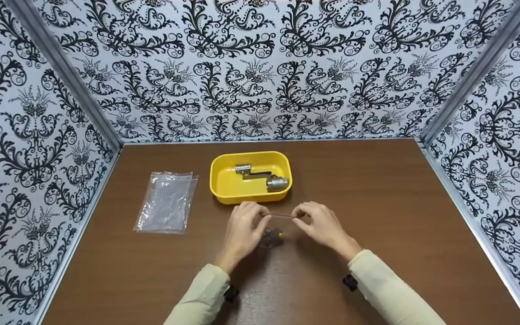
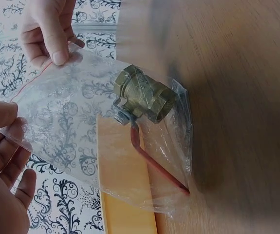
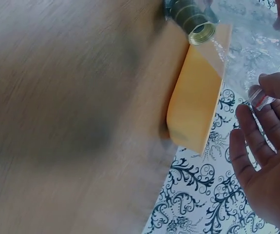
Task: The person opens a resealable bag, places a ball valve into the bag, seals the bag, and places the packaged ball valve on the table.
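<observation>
A clear zip bag (image 2: 66,117) with a red strip along its mouth hangs between my two hands. My left hand (image 1: 242,228) pinches one top corner between thumb and fingers, and my right hand (image 1: 323,225) pinches the opposite one. Inside the bag, at its bottom, lies a brass ball valve (image 2: 144,95) with a long red lever handle (image 2: 159,168). From the head view, the valve shows as a small dark shape below the stretched bag mouth. In the right wrist view, its threaded brass opening (image 3: 201,34) faces the camera.
Beyond my hands stands a yellow tray (image 1: 224,196) holding a larger metal valve (image 1: 277,183) with a dark lever and a small metal fitting (image 1: 243,169). Flat clear bags (image 1: 167,205) lie to the left on the brown table (image 1: 377,180). Patterned walls enclose three sides.
</observation>
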{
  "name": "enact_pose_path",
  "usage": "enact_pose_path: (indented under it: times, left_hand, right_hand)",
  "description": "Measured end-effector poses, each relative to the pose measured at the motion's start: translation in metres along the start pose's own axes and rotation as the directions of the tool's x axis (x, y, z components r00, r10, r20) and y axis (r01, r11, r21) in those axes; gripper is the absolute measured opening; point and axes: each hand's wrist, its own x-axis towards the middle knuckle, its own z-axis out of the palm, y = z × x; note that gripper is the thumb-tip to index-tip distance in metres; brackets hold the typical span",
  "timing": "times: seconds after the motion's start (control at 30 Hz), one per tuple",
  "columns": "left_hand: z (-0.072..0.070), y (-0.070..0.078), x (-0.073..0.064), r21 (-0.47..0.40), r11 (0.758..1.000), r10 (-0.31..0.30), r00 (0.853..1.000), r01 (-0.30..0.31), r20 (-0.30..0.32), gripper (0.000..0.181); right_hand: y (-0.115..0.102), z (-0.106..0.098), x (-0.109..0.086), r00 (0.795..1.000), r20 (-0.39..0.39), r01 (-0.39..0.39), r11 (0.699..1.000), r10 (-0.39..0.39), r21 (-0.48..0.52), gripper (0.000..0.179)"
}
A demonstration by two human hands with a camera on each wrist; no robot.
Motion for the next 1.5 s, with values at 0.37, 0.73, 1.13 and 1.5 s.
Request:
enact_pose_path:
  times: [0.37, 0.73, 1.13, 1.5]
  left_hand:
    - [0.0, 0.0, 0.0, 0.012, 1.0, -0.006, 1.0, 0.006, 0.006, 0.005]
    - [-0.001, -0.004, 0.0, 0.007, 1.0, -0.02, 1.0, 0.02, 0.0, 0.004]
    - [-0.002, -0.004, 0.001, 0.0, 1.0, -0.006, 1.0, 0.006, -0.009, 0.005]
    - [-0.002, -0.004, 0.0, -0.007, 1.0, -0.006, 1.0, 0.006, -0.011, 0.005]
  right_hand:
    - [0.008, 0.003, -0.002, 1.0, 0.003, 0.026, 0.999, -0.026, -0.032, 0.007]
    - [0.011, 0.003, -0.004, 1.0, -0.03, -0.001, 0.999, 0.0, -0.037, 0.005]
    - [0.02, 0.0, -0.007, 0.999, -0.02, -0.048, 0.999, 0.049, 0.021, 0.008]
    - [0.025, 0.002, -0.006, 0.984, 0.075, -0.175, 0.946, 0.161, 0.273, 0.006]
